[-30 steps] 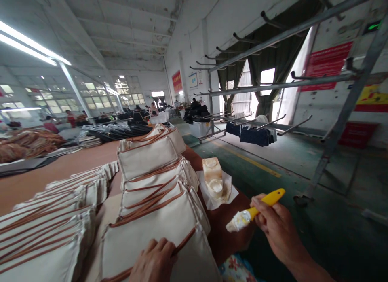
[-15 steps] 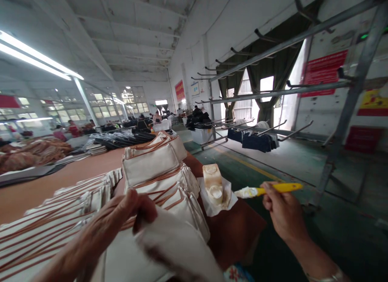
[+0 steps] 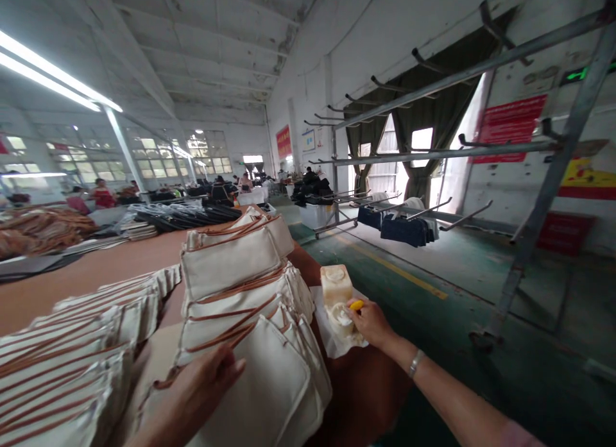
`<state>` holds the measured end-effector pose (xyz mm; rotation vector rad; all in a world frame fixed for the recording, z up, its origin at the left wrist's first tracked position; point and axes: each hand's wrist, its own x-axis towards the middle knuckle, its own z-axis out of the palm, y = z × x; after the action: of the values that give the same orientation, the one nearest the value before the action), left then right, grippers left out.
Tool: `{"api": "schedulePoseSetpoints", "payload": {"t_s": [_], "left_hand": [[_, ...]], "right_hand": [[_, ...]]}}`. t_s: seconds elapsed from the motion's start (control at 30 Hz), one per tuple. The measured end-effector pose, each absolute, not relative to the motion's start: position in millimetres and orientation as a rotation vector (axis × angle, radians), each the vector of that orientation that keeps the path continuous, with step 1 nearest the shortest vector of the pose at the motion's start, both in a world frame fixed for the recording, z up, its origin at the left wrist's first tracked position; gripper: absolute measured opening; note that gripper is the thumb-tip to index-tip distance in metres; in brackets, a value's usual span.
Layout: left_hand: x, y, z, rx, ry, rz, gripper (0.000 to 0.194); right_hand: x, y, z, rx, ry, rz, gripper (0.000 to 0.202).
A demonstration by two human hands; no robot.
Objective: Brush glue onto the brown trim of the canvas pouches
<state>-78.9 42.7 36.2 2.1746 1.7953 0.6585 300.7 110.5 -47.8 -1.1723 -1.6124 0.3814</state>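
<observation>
My right hand (image 3: 373, 322) is closed round the yellow handle of a brush (image 3: 356, 304). The brush dips into an open tub of white paste (image 3: 342, 317); its bristles are hidden inside. Behind the tub stands a squarish, stained plastic container (image 3: 335, 281), both on a white sheet (image 3: 332, 347) at the table's edge. My left hand (image 3: 212, 376), fingers curled, lies over the near end of a stack of off-white bags with brown trim (image 3: 274, 383). A brown strap runs up to its fingers, but what they grip, if anything, is hidden.
More off-white bags (image 3: 86, 344) lie overlapped in rows on the brown tabletop (image 3: 144, 254) at left. Black goods in plastic (image 3: 192, 214) are piled farther back. Past the table's right edge is a metal rack with hooks (image 3: 452, 151). People work in the background.
My right hand has moved left and brought the brush down into the tub. My left hand has moved lower; the bag that was blurred under it now lies still on the stack.
</observation>
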Motion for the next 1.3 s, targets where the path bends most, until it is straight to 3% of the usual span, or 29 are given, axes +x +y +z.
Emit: {"api": "schedulePoseSetpoints", "payload": {"t_s": [0.1, 0.3, 0.4, 0.53, 0.73, 0.9, 1.07, 1.3], "left_hand": [[-75, 55, 20, 2.272, 1.969, 0.687, 0.029], [-64, 70, 22, 2.076, 2.156, 0.567, 0.039], [-61, 78, 29, 1.962, 2.062, 0.48, 0.036], [-57, 83, 32, 1.949, 1.859, 0.612, 0.028], [-41, 67, 33, 1.853, 1.595, 0.724, 0.039], [-23, 38, 36, 1.581, 1.252, 0.764, 0.039], [-9, 17, 37, 1.574, 1.196, 0.739, 0.036], [4, -2, 36, 1.742, 1.199, 0.721, 0.028]], "right_hand": [[307, 114, -49, -1.171, -1.657, 0.349, 0.028], [314, 97, -46, -1.119, -1.788, 0.338, 0.024], [314, 78, -46, -1.067, -1.879, 0.369, 0.018], [317, 65, -46, -1.053, -1.822, 0.364, 0.02], [317, 65, -46, -1.125, -1.616, 0.342, 0.025], [302, 43, -16, -1.099, -1.261, 0.582, 0.032], [265, 17, 21, -0.911, -1.142, 0.857, 0.035], [226, -2, 39, -0.915, -1.318, 0.699, 0.037]]}}
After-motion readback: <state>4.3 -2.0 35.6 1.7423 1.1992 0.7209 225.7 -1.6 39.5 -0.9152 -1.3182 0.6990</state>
